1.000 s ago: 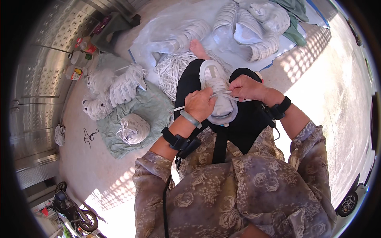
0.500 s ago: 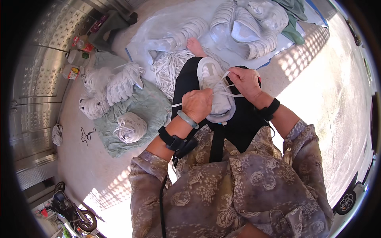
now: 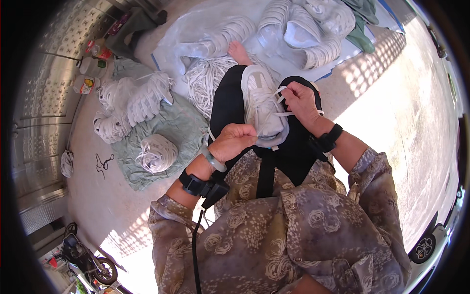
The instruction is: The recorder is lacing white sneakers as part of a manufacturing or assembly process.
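A white sneaker rests on my lap between my black-clad knees, its toe pointing away from me and its opening near my waist. My left hand is closed at the near left of the shoe, thumb and fingers pinched on a thin white shoelace that is mostly hidden. My right hand sits at the right side of the shoe, its fingers pinching a white shoelace that is drawn out from the eyelets. Another lace strand runs from the shoe under the right palm.
A heap of loose white laces lies beyond my left knee. Stacked white shoe uppers cover plastic sheeting at the back. On a green cloth to the left are a single white shoe and more bundled shoes. A motorcycle stands lower left.
My left hand has moved back toward my waist and left, from over the laces to the shoe's near edge. My right hand stays nearly in place, shifting slightly.
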`<state>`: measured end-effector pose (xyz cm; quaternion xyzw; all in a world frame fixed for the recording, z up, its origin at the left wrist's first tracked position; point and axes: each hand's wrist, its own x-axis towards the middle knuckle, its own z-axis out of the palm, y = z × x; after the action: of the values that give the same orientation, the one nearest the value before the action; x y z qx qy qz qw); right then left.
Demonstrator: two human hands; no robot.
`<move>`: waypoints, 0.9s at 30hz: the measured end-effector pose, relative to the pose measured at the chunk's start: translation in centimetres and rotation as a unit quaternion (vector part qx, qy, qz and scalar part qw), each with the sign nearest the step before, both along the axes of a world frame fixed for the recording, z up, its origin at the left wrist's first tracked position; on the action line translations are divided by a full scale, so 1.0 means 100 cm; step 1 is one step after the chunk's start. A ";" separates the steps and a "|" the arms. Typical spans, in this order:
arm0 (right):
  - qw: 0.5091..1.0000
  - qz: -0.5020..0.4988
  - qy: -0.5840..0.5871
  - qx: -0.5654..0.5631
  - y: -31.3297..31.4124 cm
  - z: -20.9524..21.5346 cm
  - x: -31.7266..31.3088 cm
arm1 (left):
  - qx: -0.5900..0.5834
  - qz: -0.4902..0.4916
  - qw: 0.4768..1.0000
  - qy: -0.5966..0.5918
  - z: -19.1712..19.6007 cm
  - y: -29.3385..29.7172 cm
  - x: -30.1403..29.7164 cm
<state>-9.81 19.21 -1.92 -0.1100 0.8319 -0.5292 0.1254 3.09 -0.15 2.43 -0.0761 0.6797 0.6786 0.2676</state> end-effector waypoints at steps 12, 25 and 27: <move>0.943 0.159 0.228 0.184 0.003 0.006 0.007 | -0.092 -0.143 0.984 0.057 0.014 -0.029 0.032; 0.983 0.182 0.025 -0.026 -0.003 0.018 -0.020 | -0.321 -0.064 0.907 0.264 0.058 -0.040 0.055; 0.934 0.260 0.245 0.011 -0.023 0.039 -0.006 | -0.351 -0.023 0.861 0.367 0.082 -0.031 0.041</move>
<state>-10.40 16.94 1.97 -0.4470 0.7850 -0.4257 0.0522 7.21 -3.25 10.65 0.1054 0.9237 0.3671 -0.0304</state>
